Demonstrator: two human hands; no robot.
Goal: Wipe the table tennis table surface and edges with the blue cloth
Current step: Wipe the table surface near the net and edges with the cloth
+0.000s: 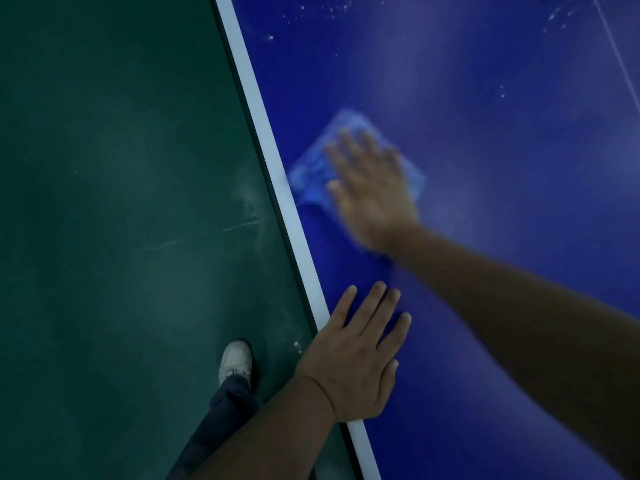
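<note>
The dark blue table tennis table [485,116] fills the right of the view, with a white line [263,133] along its left edge. A light blue cloth [313,168] lies flat on the table just inside that line. My right hand [374,192], blurred by motion, presses flat on the cloth with straight fingers. My left hand [356,355] rests flat on the table near the edge, fingers spread, its heel over the white line. White specks [311,12] dot the far part of the table.
A dark green floor [121,237] with faint scuff marks lies to the left of the table. My white shoe [235,360] and dark trouser leg [214,427] stand on it close to the table edge.
</note>
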